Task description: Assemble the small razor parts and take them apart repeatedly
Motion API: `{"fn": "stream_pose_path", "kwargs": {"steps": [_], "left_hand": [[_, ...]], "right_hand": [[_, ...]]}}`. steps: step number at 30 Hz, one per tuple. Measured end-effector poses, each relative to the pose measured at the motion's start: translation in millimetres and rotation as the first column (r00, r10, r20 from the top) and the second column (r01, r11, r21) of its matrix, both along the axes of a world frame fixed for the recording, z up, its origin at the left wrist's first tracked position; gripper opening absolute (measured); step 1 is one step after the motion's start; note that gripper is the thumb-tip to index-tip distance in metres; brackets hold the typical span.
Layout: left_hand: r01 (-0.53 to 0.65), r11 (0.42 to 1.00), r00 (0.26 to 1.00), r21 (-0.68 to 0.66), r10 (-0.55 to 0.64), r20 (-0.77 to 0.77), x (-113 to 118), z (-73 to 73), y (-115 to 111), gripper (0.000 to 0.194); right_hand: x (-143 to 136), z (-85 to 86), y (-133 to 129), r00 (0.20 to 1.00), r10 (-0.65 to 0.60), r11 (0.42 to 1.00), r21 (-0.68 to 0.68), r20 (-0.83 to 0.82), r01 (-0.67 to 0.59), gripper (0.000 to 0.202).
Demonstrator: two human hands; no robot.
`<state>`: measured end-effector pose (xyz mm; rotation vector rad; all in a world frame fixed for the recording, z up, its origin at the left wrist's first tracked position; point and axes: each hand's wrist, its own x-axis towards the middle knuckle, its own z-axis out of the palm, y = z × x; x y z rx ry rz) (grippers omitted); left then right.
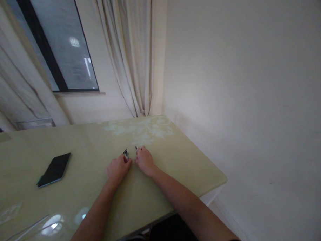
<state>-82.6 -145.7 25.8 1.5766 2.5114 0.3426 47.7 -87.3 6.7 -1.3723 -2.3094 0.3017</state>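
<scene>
My left hand [119,167] is low over the pale green table, its fingers closed on a small dark and silvery object [126,154] that sticks up past the fingertips. Just to its right, my right hand [144,159] has its fingers pressed together around a small dark piece [136,147], of which only the tip shows. A narrow gap separates the two hands. Both pieces are too small to name.
The glossy table [188,168] has its right edge near a bare wall. A black tablet-like slab [55,169] lies to the left. A pale cable [24,231] runs across the lower left. Behind stand curtains [137,47] and a window [65,43].
</scene>
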Motion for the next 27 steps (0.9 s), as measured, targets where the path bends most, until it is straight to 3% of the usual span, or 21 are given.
{"fn": "stream_pose_path", "kwargs": {"steps": [7,21,27], "left_hand": [[0.025,1.000,1.000,0.014,-0.025,0.008,-2,0.3,0,0.039],[0.026,1.000,1.000,0.012,-0.026,-0.011,-2,3.5,-2,0.045],[-0.024,0.998,1.000,0.057,0.023,0.009,-10,6.2,-2,0.049]], "right_hand": [[6,-9.1,-5,0.996,0.002,1.000,0.008,-0.091,-0.001,0.023],[9,-17.7,-5,0.995,0.015,0.999,0.049,-0.103,-0.010,0.024],[9,-15.6,-7,0.992,0.004,1.000,0.027,-0.130,-0.001,0.025]]}}
